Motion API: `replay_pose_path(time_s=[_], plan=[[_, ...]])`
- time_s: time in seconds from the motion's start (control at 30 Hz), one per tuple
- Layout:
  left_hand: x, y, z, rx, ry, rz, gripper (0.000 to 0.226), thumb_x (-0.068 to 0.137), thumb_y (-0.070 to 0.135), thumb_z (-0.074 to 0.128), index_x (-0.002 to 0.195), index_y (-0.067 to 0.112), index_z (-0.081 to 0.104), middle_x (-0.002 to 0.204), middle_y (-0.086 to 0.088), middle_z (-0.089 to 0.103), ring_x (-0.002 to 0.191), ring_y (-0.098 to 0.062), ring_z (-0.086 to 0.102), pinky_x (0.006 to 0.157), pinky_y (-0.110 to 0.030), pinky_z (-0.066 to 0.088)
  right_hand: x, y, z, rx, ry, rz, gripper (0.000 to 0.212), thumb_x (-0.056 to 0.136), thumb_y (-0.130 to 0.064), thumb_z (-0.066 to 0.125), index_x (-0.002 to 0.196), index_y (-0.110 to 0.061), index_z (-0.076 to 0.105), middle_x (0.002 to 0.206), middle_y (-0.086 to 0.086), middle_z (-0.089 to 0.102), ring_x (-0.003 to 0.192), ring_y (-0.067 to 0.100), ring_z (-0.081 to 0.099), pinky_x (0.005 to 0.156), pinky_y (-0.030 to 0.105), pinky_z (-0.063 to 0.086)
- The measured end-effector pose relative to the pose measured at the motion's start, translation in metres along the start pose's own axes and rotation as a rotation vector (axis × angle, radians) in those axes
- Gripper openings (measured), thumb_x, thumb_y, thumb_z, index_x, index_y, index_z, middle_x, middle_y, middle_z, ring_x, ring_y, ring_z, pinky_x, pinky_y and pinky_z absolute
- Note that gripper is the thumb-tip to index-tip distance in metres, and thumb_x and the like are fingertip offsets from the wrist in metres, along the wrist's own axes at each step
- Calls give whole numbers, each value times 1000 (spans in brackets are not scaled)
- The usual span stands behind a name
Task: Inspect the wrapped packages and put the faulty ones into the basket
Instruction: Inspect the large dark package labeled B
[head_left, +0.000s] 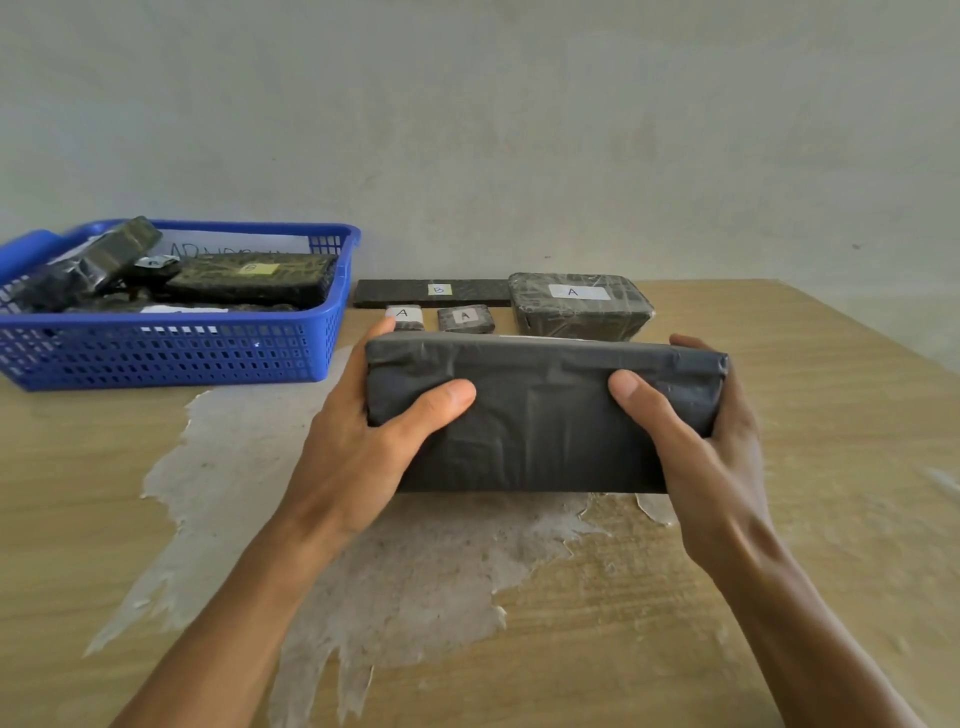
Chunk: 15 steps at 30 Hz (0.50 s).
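Presently, the inspection stood partway through. The blue basket sat at the far left of the desk and already held several dark wrapped packages; one long one among them bore a yellow label marked B, and another leaned tilted against the basket's rear left corner. How many lay underneath could not be counted.

A large grey-wrapped package was under examination, raised above the desk near its middle. The left hand gripped its left end, thumb pressed on the near face and fingers curled round behind; the right hand gripped the right end in the same manner. No label showed on the face turned to the camera, and the wrapping there appeared creased but whole, so no verdict on it could be drawn.

Behind it, near the wall, four packages remained on the desk: a flat long strip labelled B, two small blocks each labelled A, and a bulky film-wrapped package labelled A. Whether these had been checked and passed, or awaited checking, could not be told. In my judgement the held package remained to be decided, and possibly those four as well.
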<state>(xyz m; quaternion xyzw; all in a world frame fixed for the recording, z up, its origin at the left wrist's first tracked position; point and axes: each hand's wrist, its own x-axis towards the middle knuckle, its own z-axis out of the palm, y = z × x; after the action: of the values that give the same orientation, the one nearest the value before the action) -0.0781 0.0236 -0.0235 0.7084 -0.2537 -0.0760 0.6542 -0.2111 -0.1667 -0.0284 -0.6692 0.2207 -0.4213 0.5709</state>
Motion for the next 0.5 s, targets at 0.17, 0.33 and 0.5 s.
replay_pose_path(time_s=[0.17, 0.33, 0.5], plan=[[1, -1, 3, 10, 26, -31, 99, 56, 66, 73, 147, 46, 40, 107, 57, 52, 113, 17, 54, 109, -35, 44, -3, 3, 2, -65, 38, -14, 79, 57, -63, 81, 129, -41, 56, 112, -14, 69, 97, 1, 69, 79, 32, 58], [-1, -3, 3, 66, 27, -22, 94, 61, 76, 66, 146, 57, 31, 126, 37, 56, 127, -1, 53, 114, -44, 40, -4, 2, 4, -78, 81, -18, 81, 55, -65, 81, 128, -42, 57, 112, -14, 69, 97, 2, 69, 79, 33, 59], [3, -4, 4, -25, 19, -50, 82, 66, 84, 45, 144, 59, 34, 134, 26, 55, 131, -8, 52, 116, -48, 36, -2, 6, 3, -52, 45, 10, 69, 59, -61, 82, 120, -33, 64, 108, -9, 73, 96, 6, 72, 78, 36, 60]])
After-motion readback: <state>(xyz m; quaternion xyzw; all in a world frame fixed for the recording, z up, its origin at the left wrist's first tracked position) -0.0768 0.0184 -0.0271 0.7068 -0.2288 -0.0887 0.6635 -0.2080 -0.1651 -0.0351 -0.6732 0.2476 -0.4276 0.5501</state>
